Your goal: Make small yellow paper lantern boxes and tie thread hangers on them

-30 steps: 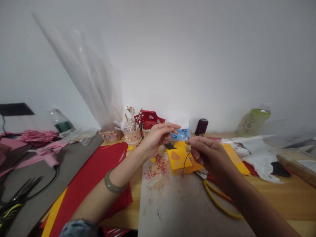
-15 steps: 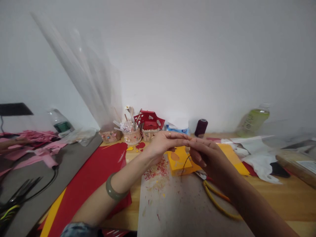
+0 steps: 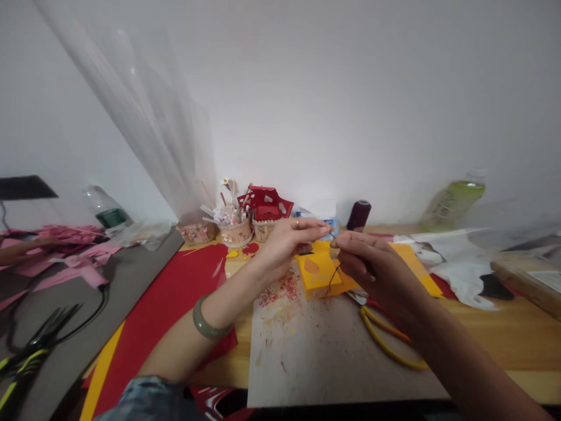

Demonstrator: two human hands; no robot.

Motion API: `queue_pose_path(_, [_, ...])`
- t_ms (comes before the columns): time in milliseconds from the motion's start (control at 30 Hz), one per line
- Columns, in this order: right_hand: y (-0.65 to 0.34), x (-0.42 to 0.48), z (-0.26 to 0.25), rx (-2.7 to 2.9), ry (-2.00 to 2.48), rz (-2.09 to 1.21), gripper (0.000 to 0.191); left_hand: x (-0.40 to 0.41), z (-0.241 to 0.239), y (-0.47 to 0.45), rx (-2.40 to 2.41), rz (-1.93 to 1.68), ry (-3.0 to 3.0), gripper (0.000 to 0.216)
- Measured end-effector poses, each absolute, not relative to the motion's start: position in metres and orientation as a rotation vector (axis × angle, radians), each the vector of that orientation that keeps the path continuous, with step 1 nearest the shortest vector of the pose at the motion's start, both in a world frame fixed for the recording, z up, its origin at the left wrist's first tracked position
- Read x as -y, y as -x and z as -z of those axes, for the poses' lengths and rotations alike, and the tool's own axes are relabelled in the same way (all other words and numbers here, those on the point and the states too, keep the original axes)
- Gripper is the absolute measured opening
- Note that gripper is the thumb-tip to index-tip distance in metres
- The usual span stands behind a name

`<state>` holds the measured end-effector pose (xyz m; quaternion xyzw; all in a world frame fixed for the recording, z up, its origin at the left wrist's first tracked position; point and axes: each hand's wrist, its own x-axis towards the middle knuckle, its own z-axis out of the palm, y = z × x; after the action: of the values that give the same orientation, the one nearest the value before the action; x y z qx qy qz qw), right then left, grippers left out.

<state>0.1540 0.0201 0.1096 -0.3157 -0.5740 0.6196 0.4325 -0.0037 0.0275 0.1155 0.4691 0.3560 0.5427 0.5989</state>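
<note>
My left hand is closed in a pinch above the worktop, its fingertips on a thin dark strand. Just right of it, my right hand pinches the same strand, and a short stretch spans the small gap between the fingertips. A loose end of this dark thread hangs below my right fingers. Beneath the hands stands a small yellow paper box with an orange oval on top. Scissors with yellow and orange handles lie below my right wrist, partly hidden.
A grey board carries red and yellow scraps. Red paper sheets lie left. Behind are decorated pots, a red paper box and a dark thread spool. A green drink bottle stands right. Another person's hand is far left.
My fingertips were together and overlapping; now they are slightly apart with thread between them. The view has tilted a little, so the table things sit slightly higher.
</note>
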Motion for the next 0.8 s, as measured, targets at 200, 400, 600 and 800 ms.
queue_pose_path(200, [-0.156,-0.024,-0.108,1.420,0.783,-1.541,0.040,-0.031,-0.115,0.014,-0.739,-1.368,-0.910,0.014])
queue_pose_path(400, [-0.154,-0.020,-0.111,1.414,0.773,-1.546,0.042,-0.018,-0.111,0.008,-0.759,-1.145,-1.078,0.023])
queue_pose_path(600, [-0.152,-0.023,-0.110,1.420,0.771,-1.619,0.043,-0.015,-0.112,-0.004,-0.876,-1.220,-1.179,0.016])
queue_pose_path(800, [-0.156,-0.029,-0.100,1.392,0.815,-1.685,0.028,-0.031,-0.116,0.002,-0.896,-1.422,-1.222,0.019])
